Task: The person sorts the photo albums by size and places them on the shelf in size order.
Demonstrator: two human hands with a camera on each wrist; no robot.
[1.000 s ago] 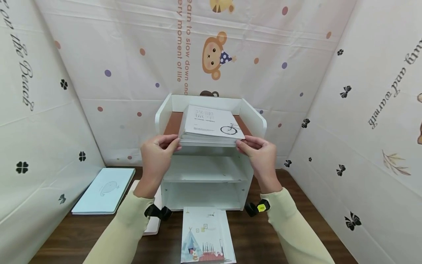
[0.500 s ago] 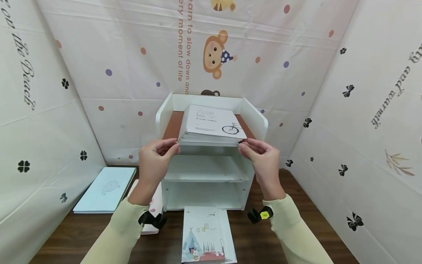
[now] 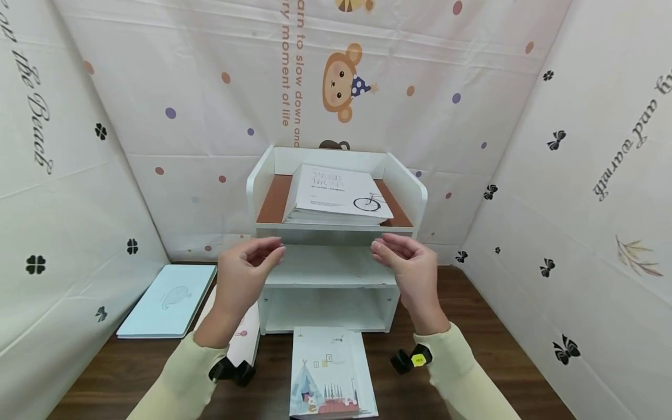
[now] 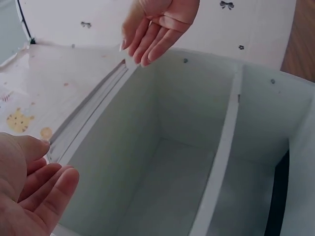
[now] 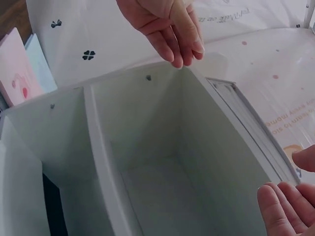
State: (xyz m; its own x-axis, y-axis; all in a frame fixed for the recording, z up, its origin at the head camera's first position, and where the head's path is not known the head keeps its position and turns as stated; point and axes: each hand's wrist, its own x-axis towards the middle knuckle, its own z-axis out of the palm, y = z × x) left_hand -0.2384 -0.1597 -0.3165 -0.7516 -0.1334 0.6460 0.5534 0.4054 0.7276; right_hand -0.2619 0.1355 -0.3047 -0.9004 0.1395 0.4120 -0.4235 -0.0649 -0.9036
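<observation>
My left hand [image 3: 242, 275] and right hand [image 3: 412, 277] hover in front of the white shelf unit [image 3: 328, 266], just below its top tier's front edge. Their fingers are loosely bent, with nothing between them. On the brown top tier lies a thick white book or stack of books [image 3: 336, 195], its cover printed with a bicycle. It sits between the raised side walls, apart from both hands. Each wrist view shows the unit's inner compartments, with the left hand [image 4: 37, 187] and right hand [image 5: 295, 196] near the top tier's edge.
On the dark wooden table, a tent-printed book [image 3: 325, 373] lies in front of the unit, overlapping another. To the left are a light blue whale book [image 3: 168, 300] and a pale pink book [image 3: 245, 335], the latter partly behind my left arm. Printed cloth walls stand around.
Both hands have let go of the front corners of the white book and drawn down and back from it. The book stays lying on the top tier.
</observation>
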